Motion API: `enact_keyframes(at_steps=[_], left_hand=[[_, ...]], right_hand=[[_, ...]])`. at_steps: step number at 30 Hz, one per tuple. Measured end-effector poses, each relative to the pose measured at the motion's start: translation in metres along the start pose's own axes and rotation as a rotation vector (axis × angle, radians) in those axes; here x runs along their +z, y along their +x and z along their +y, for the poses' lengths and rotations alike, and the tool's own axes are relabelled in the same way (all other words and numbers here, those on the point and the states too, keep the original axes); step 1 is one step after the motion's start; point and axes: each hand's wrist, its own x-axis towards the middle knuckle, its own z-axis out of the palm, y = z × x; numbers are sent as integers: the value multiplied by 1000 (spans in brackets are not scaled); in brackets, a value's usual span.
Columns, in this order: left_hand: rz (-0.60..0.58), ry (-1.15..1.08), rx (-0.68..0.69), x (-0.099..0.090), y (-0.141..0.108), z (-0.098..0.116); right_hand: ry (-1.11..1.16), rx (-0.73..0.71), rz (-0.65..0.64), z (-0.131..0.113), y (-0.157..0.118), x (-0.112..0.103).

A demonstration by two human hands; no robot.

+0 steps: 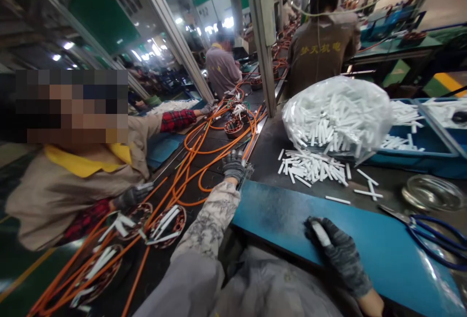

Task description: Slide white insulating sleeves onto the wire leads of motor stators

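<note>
Resting inside the gloved right hand (pixel 337 251), white tube (pixel 321 233) on blue board (pixel 383 253).

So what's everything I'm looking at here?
Bag of tubes: one, clear plastic with white tubes, on the dark bench by the blue bins.
Loose tubes: many, white, spilled in front of the bag.
Blue bins: two, holding more white tubes, right.
Blue board: one, near edge of the bench.
Scissors: one pair, blue handles, right on the board.
Bowl: one, clear, far right.
Orange wires: many, along the dark line, left.
Coils: several, copper with white strips, on the line.
Co-workers: three, in work jackets, along the line.
Left hand: grey glove, on the line's edge.
Right hand: grey glove, grip shut on a white tube, resting on the board.
</note>
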Motion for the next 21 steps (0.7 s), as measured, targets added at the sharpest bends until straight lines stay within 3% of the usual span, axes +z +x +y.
enact_keyframes(at_steps=[5, 11, 16, 21], left_hand=[[15, -36, -85, -9, 52, -5], [103, -132, 105, -46, 98, 2], [228, -152, 354, -79, 85, -16], [350, -121, 579, -91, 50, -37]], right_hand=[[-122, -78, 43, 5, 0, 3], [-236, -164, 50, 12, 2, 5], [-263, -159, 48, 16, 1, 7], [-286, -181, 67, 18, 1, 8]])
